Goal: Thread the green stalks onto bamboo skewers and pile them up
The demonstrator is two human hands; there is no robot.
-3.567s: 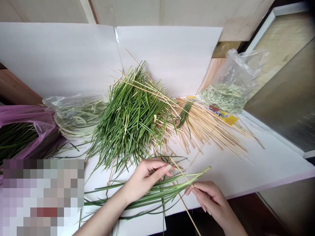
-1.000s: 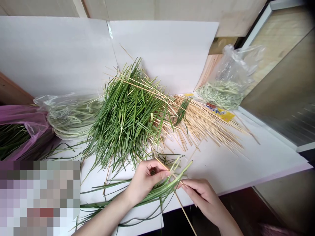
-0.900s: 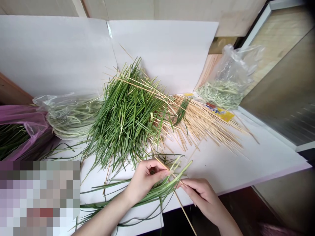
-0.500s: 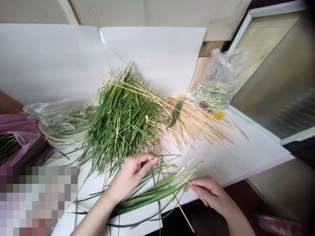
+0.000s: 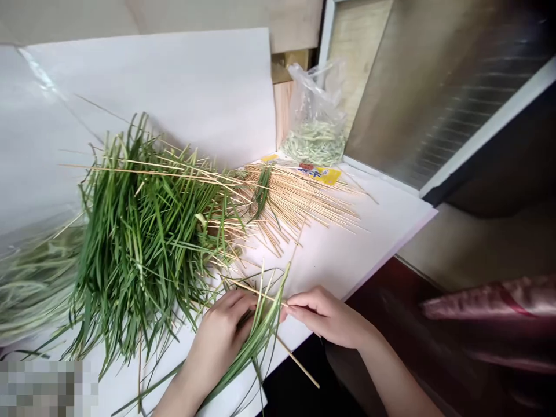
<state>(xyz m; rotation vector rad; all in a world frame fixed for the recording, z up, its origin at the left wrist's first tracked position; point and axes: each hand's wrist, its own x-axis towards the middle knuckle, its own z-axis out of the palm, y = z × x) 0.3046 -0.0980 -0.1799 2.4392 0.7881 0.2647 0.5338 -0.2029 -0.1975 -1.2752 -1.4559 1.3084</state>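
Note:
My right hand [image 5: 328, 317] pinches a thin bamboo skewer [image 5: 270, 297] between thumb and fingers. That skewer points left and crosses the pale stem ends of a loose bunch of garlic chives [image 5: 256, 347]. My left hand [image 5: 223, 327] is curled against the bunch, its fingertips partly hidden behind the stalks. The chives bend up between both hands, their leaves trailing to the lower left under my left forearm. A second skewer [image 5: 299, 364] lies slanted below my right hand, sticking out past the table edge.
A big heap of chives [image 5: 139, 243] lies left, with loose skewers across it. Many skewers [image 5: 299, 200] are spread behind my hands, near a yellow wrapper [image 5: 325, 175]. A clear bag of shredded greens [image 5: 315, 139] stands at the back. Another bag [image 5: 39, 278] lies far left.
The view has swung right. My left hand has come down and curled at the chives, whose stem ends now point more upward. My right hand still pinches the skewer, now closer to my left.

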